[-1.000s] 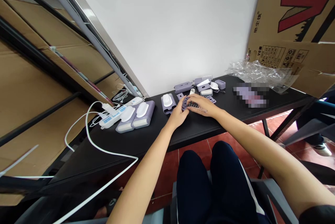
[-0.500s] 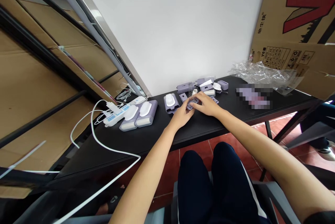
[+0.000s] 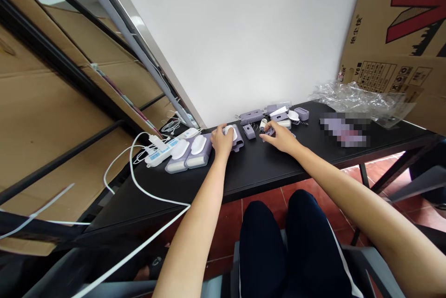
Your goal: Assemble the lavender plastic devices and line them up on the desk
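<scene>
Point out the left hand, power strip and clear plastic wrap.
Left hand [image 3: 221, 142]: head view, back of the hand.
Power strip [image 3: 165, 151]: head view, socket face.
Clear plastic wrap [image 3: 362, 100]: head view, crumpled middle.

Single view taken from wearer's head, faced forward and down. Tabletop [image 3: 251, 168], left hand [image 3: 221, 142] and right hand [image 3: 280, 137] seen from above, fairly near, around mid-frame; wall [image 3: 237, 37] framed beyond, wearer's knees [image 3: 261, 219] included below.
</scene>
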A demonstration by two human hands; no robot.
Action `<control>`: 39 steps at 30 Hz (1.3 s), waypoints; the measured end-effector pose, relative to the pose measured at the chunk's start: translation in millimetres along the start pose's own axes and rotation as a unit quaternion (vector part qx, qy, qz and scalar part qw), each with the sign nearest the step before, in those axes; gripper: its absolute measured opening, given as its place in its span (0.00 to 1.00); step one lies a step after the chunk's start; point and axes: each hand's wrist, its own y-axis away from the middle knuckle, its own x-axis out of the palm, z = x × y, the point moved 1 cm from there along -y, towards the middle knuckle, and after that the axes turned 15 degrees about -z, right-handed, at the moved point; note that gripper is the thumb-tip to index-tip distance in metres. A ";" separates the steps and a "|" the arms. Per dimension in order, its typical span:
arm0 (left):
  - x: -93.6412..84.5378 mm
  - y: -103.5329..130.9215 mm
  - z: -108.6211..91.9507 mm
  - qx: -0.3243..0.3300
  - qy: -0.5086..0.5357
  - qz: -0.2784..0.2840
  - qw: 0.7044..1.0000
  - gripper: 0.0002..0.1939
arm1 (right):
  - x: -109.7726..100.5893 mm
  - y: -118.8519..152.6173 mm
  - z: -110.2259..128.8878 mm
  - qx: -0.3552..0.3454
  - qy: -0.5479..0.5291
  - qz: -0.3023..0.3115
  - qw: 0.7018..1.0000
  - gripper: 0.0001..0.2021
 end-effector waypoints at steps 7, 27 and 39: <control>20.7 -19.2 20.8 -0.095 0.136 0.143 0.976 0.34 | -2.0 -0.3 -0.1 0.024 -0.016 0.009 1.000 0.16; -10.3 1.9 1.0 0.095 -0.104 -0.008 0.990 0.32 | -6.7 -5.6 -3.7 0.067 -0.013 -0.071 0.995 0.18; 21.5 49.5 -30.0 0.322 -0.100 0.177 0.925 0.19 | -13.6 -8.4 1.0 0.068 -0.004 -0.132 0.989 0.19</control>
